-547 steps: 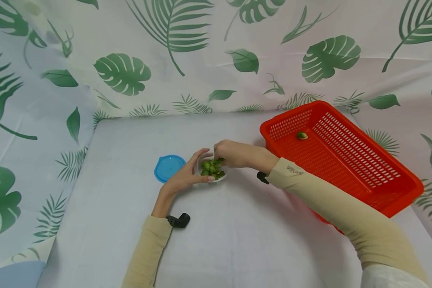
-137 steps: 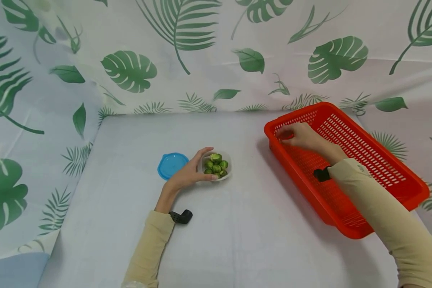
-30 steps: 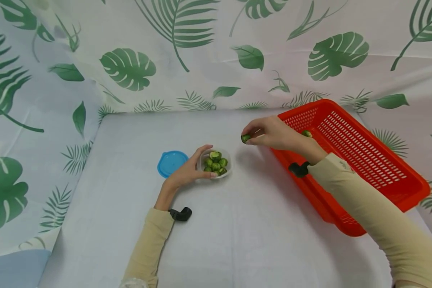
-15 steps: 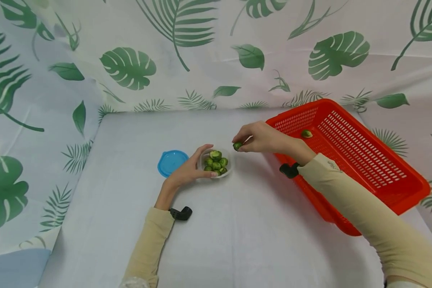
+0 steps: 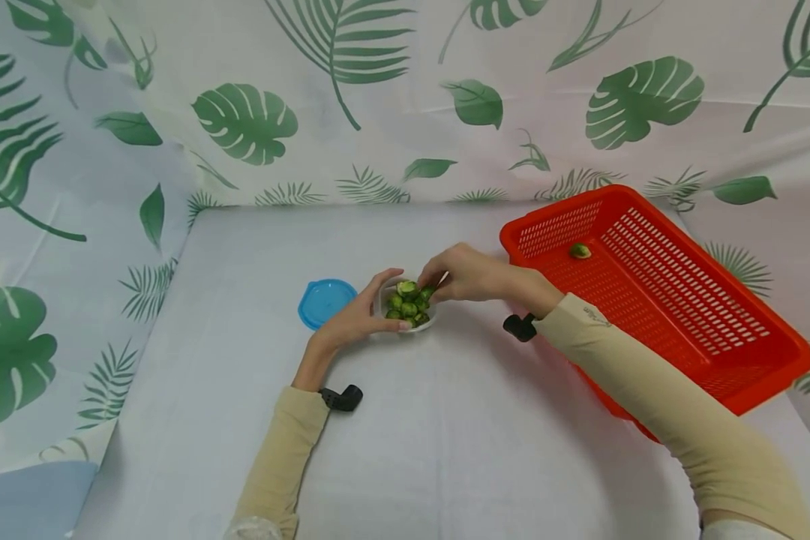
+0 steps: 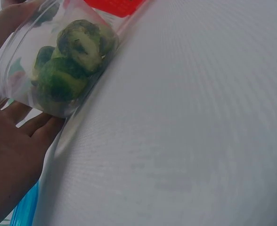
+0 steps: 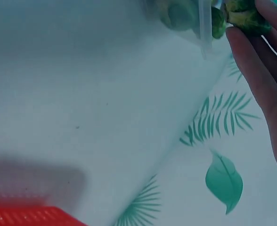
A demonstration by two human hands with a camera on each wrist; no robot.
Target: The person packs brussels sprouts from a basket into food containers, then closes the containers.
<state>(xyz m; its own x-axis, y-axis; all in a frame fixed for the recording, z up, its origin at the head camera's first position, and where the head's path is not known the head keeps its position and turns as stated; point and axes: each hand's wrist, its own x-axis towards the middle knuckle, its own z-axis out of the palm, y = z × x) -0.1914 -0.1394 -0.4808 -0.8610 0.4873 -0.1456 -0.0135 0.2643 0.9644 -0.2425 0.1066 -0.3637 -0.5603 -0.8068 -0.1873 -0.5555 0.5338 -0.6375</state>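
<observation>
A small clear plastic container [image 6: 28, 80] holding several Brussels sprouts [image 5: 408, 306] stands on the table. My left hand [image 5: 353, 319] grips it from the left, thumb on the near side and fingers round the far side. At the container's right rim, my right hand [image 5: 469, 274] pinches one Brussels sprout [image 7: 246, 16] between thumb and fingers. In the right wrist view that sprout is just beside the rim, close to the others. A single Brussels sprout [image 5: 580, 251] lies in the red basket [image 5: 648, 300] on the right.
A blue lid [image 5: 325, 302] lies on the table left of the container, close to my left hand. The red basket's near side passes under my right forearm. A leaf-patterned cloth [image 5: 378, 112] hangs behind the white-covered table [image 5: 378, 465].
My right hand has carried a Brussels sprout from the red basket leftward to the container's rim. The left hand keeps its grip on the container.
</observation>
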